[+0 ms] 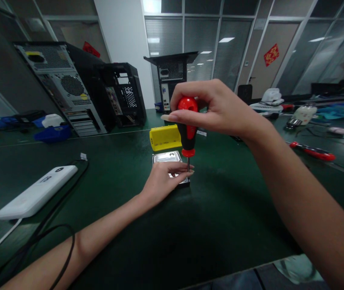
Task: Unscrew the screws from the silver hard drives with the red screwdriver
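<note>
Red-and-black screwdriver point(188, 129) stands upright, its handle clenched in the right hand point(217, 108) — the left hand point(164, 181) lies loosely curled on the metal drive point(166, 157), fingertips point(189, 172) at the shaft.

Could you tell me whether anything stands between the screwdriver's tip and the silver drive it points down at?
Nothing visible does. The right hand holds the screwdriver upright, its shaft reaching the silver drive at the near right corner. The left hand rests on the drive, fingertips beside the shaft, not under it.

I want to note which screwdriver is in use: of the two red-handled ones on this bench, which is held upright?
The screwdriver in the right hand, tip down on the hard drive; the other screwdriver lies flat, untouched, far right.
</note>
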Demonstrator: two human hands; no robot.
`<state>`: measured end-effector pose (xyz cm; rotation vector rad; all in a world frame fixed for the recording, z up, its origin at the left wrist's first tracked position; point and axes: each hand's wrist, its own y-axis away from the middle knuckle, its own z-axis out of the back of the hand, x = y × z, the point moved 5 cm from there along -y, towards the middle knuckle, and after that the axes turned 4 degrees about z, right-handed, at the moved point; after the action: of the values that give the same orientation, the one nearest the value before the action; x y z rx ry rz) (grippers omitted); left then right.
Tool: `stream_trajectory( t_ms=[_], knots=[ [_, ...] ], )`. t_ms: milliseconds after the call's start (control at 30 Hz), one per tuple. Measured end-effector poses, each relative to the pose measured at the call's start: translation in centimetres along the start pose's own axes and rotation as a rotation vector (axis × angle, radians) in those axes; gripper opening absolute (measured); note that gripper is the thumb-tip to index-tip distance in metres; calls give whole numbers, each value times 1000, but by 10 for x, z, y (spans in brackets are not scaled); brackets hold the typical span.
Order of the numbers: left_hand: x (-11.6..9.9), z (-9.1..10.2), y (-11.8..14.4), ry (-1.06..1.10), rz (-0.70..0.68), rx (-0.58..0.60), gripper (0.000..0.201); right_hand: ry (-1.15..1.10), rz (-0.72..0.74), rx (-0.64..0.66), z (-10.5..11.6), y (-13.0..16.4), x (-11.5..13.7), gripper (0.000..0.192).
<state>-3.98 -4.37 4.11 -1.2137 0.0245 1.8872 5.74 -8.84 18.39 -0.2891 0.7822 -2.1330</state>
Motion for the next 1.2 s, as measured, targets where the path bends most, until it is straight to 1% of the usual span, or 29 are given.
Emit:
stream_trajectory(
  t_ms=[200,400,467,567,633,700,800,900,1067,1200],
  knots=[
    [2,-1,0,24,4,7,17,-35,37,13,-5,-1,3,31],
    [1,0,-1,3,-10,4,15,-97,17,107,-4,2,3,29],
    [1,2,-1,6,-8,-29,14,-110,11,116,-2,3,3,26],
    [2,7,-1,31,32,-124,19,-121,20,103,-1,2,4,24],
    [2,8,0,30,50,-171,20,-101,15,90,-2,1,4,26],
    [1,8,1,12,45,-189,16,-67,1,78,-3,-1,3,29],
    [-1,6,2,-7,31,-188,11,-38,-17,89,-5,-1,2,34],
    [-2,5,3,-13,21,-177,12,-75,-20,117,-9,0,1,35],
    [-4,7,3,-62,-13,-139,13,-177,17,100,-9,3,3,26],
    [-9,9,2,-157,-43,-99,13,-174,6,125,-9,4,3,22]
  ],
)
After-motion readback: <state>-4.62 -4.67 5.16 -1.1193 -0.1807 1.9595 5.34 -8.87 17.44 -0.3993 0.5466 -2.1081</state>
